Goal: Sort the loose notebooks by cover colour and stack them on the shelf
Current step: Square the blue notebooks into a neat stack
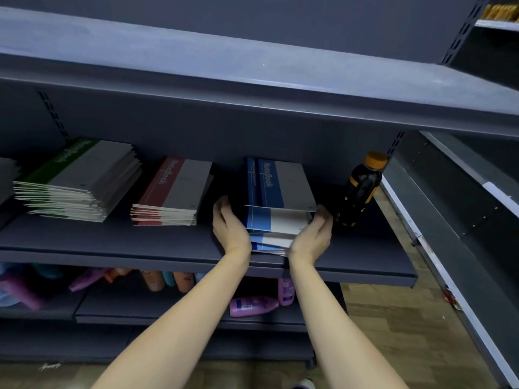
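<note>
A: From the head camera, where are the notebooks?

B: On the dark grey metal shelf [174, 242]. A stack of green-and-grey paper notebooks [81, 181] lies at the left, a stack of red-and-grey paper notebooks [171, 192] in the middle, and the stack of blue-and-grey paper notebooks [278, 203] at the right, between both hands.

A: And the hands?

B: The left hand [229, 226] lies flat against the blue stack's left side, fingers straight, gripping nothing. The right hand [314, 234] presses its right side, palm open, just beside a black plastic bottle with an orange cap [362, 192].

A: How will that stack handle?

B: Thin, light, bendy covers, I'd judge, and likely to slide; the lower ones are already splayed. Squeezing both long edges and squaring them up suits it better than lifting by one cover.
</note>
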